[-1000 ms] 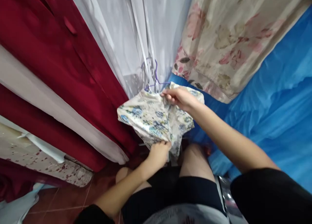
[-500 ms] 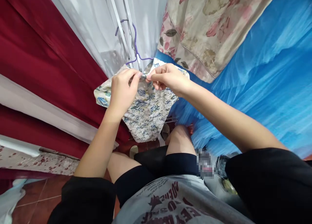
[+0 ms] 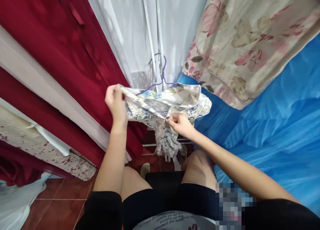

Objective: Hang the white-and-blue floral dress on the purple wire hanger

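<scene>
A white floral blouse (image 3: 167, 133) with blue and yellow print hangs in front of me on a purple wire hanger (image 3: 163, 73). The hanger's hook is at a pale vertical strip. My left hand (image 3: 115, 101) is closed on the blouse at its left shoulder side and holds the fabric out to the left. With fingertips pinched, my right hand (image 3: 181, 125) grips the front edge of the neckline near the middle. The blouse's collar spreads open between the hands, and its lower part hangs gathered below.
Dark red curtains (image 3: 75, 46) hang at the left and white drapes (image 3: 177, 26) behind the hanger. Floral cloth (image 3: 245, 40) and blue tulle (image 3: 272, 123) fill the right. Below are red floor tiles (image 3: 53, 206) and white cloth (image 3: 22, 200) on the floor.
My left hand has moved from the neckline to the left shoulder side, pulling the blouse wider. My right hand is lower, still at the neckline. The whole view has shifted.
</scene>
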Tool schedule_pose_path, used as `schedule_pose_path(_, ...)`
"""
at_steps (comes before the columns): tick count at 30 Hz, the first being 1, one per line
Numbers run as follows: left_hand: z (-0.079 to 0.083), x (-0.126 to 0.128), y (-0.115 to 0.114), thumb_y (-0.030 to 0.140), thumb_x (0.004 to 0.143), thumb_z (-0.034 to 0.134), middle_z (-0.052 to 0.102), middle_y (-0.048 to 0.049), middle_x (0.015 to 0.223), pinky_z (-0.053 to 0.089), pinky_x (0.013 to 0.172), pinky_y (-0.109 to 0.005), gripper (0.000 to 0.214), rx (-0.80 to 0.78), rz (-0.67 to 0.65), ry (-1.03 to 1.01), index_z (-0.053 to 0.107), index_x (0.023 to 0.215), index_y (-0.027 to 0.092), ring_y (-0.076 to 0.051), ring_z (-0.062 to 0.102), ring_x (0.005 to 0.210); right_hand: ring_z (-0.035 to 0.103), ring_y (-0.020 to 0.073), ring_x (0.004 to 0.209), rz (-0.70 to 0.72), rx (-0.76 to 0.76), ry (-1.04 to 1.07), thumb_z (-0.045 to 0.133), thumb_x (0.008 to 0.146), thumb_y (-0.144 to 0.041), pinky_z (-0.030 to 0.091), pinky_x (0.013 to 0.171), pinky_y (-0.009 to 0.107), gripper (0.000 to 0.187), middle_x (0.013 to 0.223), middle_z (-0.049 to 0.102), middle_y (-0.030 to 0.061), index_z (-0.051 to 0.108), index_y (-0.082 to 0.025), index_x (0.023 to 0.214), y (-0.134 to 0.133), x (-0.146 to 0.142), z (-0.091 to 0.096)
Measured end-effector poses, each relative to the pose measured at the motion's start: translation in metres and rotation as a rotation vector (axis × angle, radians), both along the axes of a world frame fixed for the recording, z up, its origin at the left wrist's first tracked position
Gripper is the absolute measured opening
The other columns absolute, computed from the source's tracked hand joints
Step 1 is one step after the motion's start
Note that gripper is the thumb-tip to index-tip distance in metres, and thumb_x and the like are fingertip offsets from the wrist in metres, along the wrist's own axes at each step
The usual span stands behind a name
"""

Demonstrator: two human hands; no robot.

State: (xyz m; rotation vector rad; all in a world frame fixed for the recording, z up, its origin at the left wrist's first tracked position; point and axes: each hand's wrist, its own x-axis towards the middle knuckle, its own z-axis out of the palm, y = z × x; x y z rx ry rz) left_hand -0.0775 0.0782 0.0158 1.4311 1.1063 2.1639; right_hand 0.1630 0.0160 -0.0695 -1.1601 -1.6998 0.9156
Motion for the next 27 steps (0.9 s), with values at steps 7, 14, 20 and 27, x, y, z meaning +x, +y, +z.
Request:
schedule_pose_path(7,-0.099,-0.016,-0.001,0.027,0.088,0.053,0.048,0.0030,0.062,0.047,0.062,-0.027,0.022,-0.695,-0.209,-0.648,0.043,0.069,0.020,-0.013,0.054,0.057,0.034,0.0099,0.043,0.042,-0.180,0.321,0.059,0.081,-0.027,0.025,0.046,0.024,0.018,0.048,0.043,-0.0072,0.053,-0.021,0.066,-0.036,0.007,-0.020)
schedule_pose_path(14,-0.176,0.066,-0.078,0.034,0.080,0.062,0.065,-0.0057,0.085,0.051,0.074,-0.029,0.017,-0.829,-0.526,-0.682,0.057,0.081,0.018,-0.017,0.063,0.078,0.044,0.0169,0.052,-0.216,-0.166,0.297,0.060,0.087,-0.036,0.034,0.055,0.031,0.036,0.052,0.047,-0.0021,0.049,-0.023,0.056,-0.074,0.062,-0.085)
schedule_pose_path(20,-0.147,0.124,-0.132,0.042,0.089,0.064,0.061,-0.0038,0.082,0.046,0.075,-0.028,0.026,-0.737,-1.054,-0.232,0.061,0.084,0.017,-0.016,0.058,0.076,0.063,0.0293,0.082,-0.215,-0.366,0.419,0.057,0.085,-0.069,0.049,0.080,0.042,0.049,0.079,0.069,0.0074,0.070,-0.023,0.074,-0.096,0.058,-0.105)
schedule_pose_path(27,-0.114,0.130,-0.140,0.036,0.093,0.060,0.062,-0.0103,0.123,0.036,0.108,-0.039,0.035,-0.546,-0.829,0.467,0.058,0.127,0.026,-0.026,0.054,0.121,0.070,0.0319,0.085,0.001,-0.769,0.810,0.044,0.076,-0.086,0.056,0.073,0.042,0.066,0.078,0.071,0.0084,0.073,-0.027,0.082,-0.108,0.024,-0.098)
